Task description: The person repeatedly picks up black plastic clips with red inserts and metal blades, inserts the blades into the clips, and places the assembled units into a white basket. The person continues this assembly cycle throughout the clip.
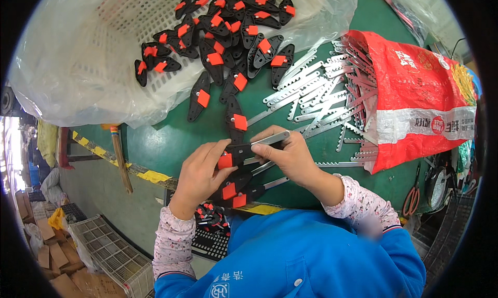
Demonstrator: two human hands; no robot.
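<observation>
Left hand (199, 171) grips black clip (236, 153); right hand (290, 155) pinches toothed strip (270, 138). Misaligned insertion could jam the strip.

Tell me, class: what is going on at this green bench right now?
A person holds a black plastic piece with an orange tab in the left hand while the right hand holds a toothed metal strip against it. More black pieces spill from a white basket; loose strips lie beside a red sack.
</observation>
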